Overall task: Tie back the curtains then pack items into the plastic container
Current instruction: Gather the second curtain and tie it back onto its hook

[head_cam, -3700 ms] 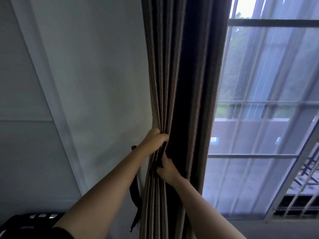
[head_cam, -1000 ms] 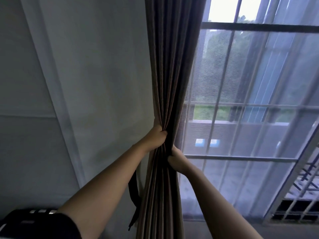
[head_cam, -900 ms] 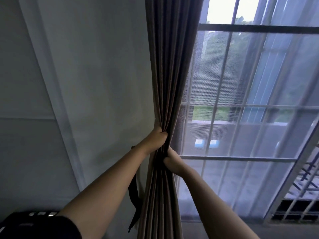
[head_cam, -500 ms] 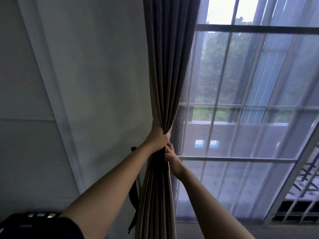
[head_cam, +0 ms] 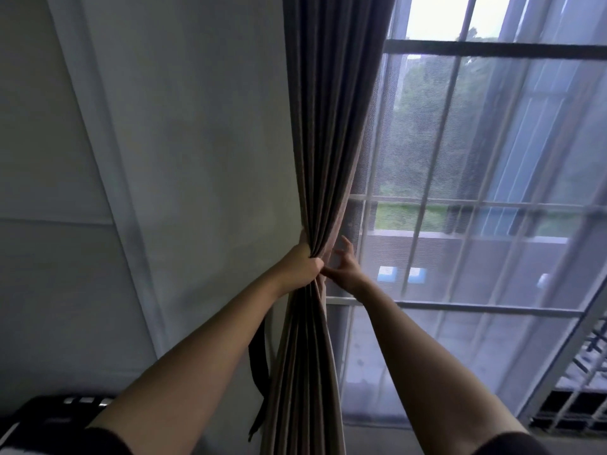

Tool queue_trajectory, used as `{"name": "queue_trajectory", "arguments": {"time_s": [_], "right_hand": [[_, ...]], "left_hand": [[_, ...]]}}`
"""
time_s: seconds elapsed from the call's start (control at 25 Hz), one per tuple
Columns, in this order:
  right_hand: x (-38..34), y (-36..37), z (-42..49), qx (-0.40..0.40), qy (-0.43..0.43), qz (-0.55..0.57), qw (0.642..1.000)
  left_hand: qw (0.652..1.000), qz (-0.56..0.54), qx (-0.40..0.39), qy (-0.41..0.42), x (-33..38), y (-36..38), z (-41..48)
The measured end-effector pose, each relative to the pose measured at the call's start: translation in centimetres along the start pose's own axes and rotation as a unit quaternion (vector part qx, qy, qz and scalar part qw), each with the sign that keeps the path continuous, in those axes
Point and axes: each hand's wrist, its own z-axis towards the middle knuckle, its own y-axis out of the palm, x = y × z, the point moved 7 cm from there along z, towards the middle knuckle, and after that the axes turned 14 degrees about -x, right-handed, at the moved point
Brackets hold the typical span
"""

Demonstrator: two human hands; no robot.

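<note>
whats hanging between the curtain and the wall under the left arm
A dark strap hangs loose there, beside the curtain and in front of the white wall, seen in the head view.

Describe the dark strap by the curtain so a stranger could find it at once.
Start at the big window and go left to the brown pleated curtain bunched in the left hand. Just left of it, below that hand, the strap hangs against the pale wall: a narrow, flat, near-black band, unpleated.

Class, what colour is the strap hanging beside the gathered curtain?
The strap is black, clearest in the head view.
</note>
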Motion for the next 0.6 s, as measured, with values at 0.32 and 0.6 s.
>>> {"name": "queue_trajectory", "arguments": {"time_s": [0.32,0.6], "right_hand": [[-0.7,-1.2,0.7,-0.083,-0.036,0.139,0.986],[-0.4,-0.9,-0.2,-0.048,-0.067,0.154,0.985]], "left_hand": [[0.999,-0.012,-0.036,0.011,0.7,-0.4,-1.3],[1.0,-0.005,-0.018,0.015,1.6,0.1,-1.7]]}}
